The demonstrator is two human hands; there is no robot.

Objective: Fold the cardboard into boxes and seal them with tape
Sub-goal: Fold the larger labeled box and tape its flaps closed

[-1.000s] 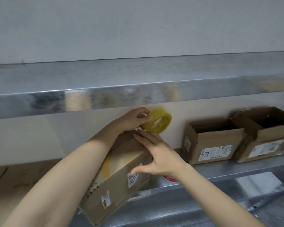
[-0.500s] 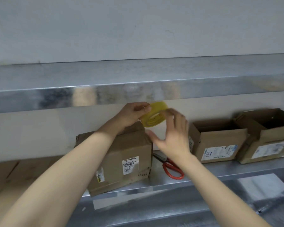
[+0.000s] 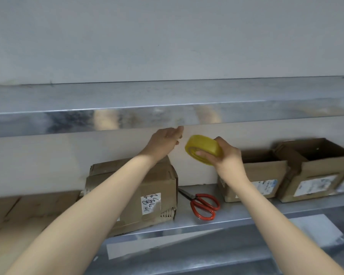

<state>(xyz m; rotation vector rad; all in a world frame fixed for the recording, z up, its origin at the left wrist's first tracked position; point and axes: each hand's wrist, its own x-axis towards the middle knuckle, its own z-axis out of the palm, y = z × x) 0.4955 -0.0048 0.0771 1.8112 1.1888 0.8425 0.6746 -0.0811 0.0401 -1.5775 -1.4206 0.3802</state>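
At centre, just under the front lip of the upper metal shelf point(image 3: 167, 114), the right hand point(image 3: 227, 161) grips a roll of yellow tape point(image 3: 203, 148), thumb across its lower face and fingers curled over its rim; the roll is held in the air, tilted, clear of every box. Just left of the roll, and apart from it, the left hand point(image 3: 164, 143) is raised with its fingertips drawn together near the shelf lip; whether they pinch a free tape end cannot be told. Below the left wrist, a closed cardboard box point(image 3: 153, 181) stands on the lower metal shelf point(image 3: 236, 217). Its front bears a white label point(image 3: 150, 203) with dark handwriting, too blurred to read. Red-handled scissors point(image 3: 205, 205) lie flat on the shelf just right of this box, blades pointing toward it. Further right stand two open-topped boxes, the nearer point(image 3: 264, 175) partly hidden by the right forearm, the farther point(image 3: 316, 167) just beside it. Each carries a printed white label on its front face, the text illegible. Flattened cardboard point(image 3: 28, 211) lies at the far left.
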